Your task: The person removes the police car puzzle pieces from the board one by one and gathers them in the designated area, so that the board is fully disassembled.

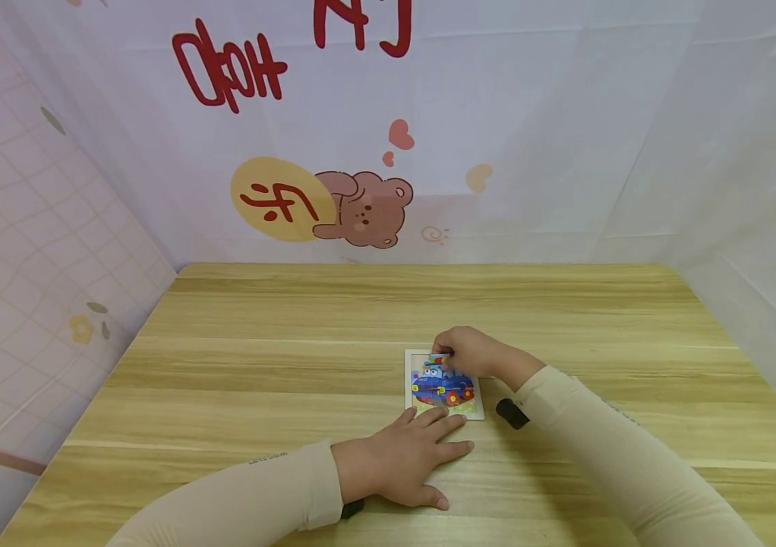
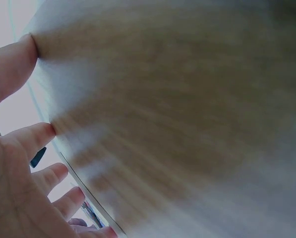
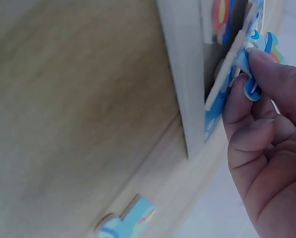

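A small jigsaw puzzle (image 1: 439, 389) with a blue cartoon car lies in a white-edged tray (image 1: 480, 412) on the table. My right hand (image 1: 471, 354) is over the tray's far right part. Between thumb and index finger it pinches a blue puzzle piece (image 3: 252, 89), held at a tilt close over the picture. One blue section of the puzzle (image 3: 216, 113) stands raised at the tray's rim in the right wrist view. My left hand (image 1: 410, 459) lies spread, palm down, with its fingertips at the tray's near edge.
A loose light-blue puzzle piece (image 3: 130, 222) lies on the table beside the tray in the right wrist view. The wooden table (image 1: 258, 365) reaches back to a white printed cloth (image 1: 538, 152). A black device (image 1: 512, 414) sits under the right wrist.
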